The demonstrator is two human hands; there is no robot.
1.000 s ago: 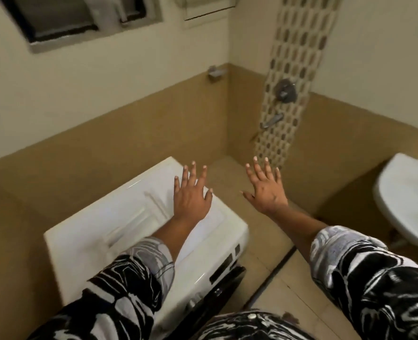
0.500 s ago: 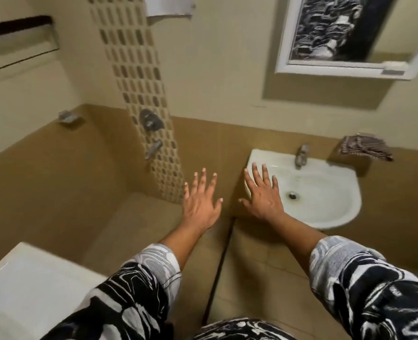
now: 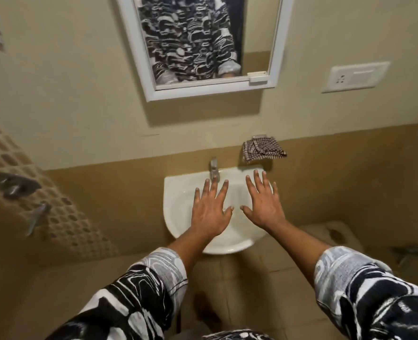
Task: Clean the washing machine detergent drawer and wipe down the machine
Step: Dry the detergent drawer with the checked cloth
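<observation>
Both hands are held out flat, palms down, above the white sink [image 3: 169, 212]. The left hand [image 3: 209, 214] hangs over the bowl's middle and the right hand [image 3: 264, 207] over its right side. Their fingers [image 3: 223, 192] are straight and spread apart, holding nothing, and the two thumbs nearly meet over the bowl. Whether the palms touch the sink cannot be told.

A brown checked cloth [image 3: 262, 149] lies bunched on a small holder on the wall, just past the sink's far right corner. It sits near the right hand's fingertips but apart from them. The tap [image 3: 214, 168] stands at the middle of the sink's far edge, just beyond the left hand's fingertips.

The washing machine is outside this view (so its place relative to the fingers cannot be told).

A white-framed mirror [image 3: 275, 45] hangs above the sink, with a white socket plate [image 3: 355, 76] to its right. Shower taps [image 3: 14, 185] sit blurred on a patterned tile strip [image 3: 63, 217] at the left. Black-and-white patterned sleeves [image 3: 134, 298] cover both forearms.
</observation>
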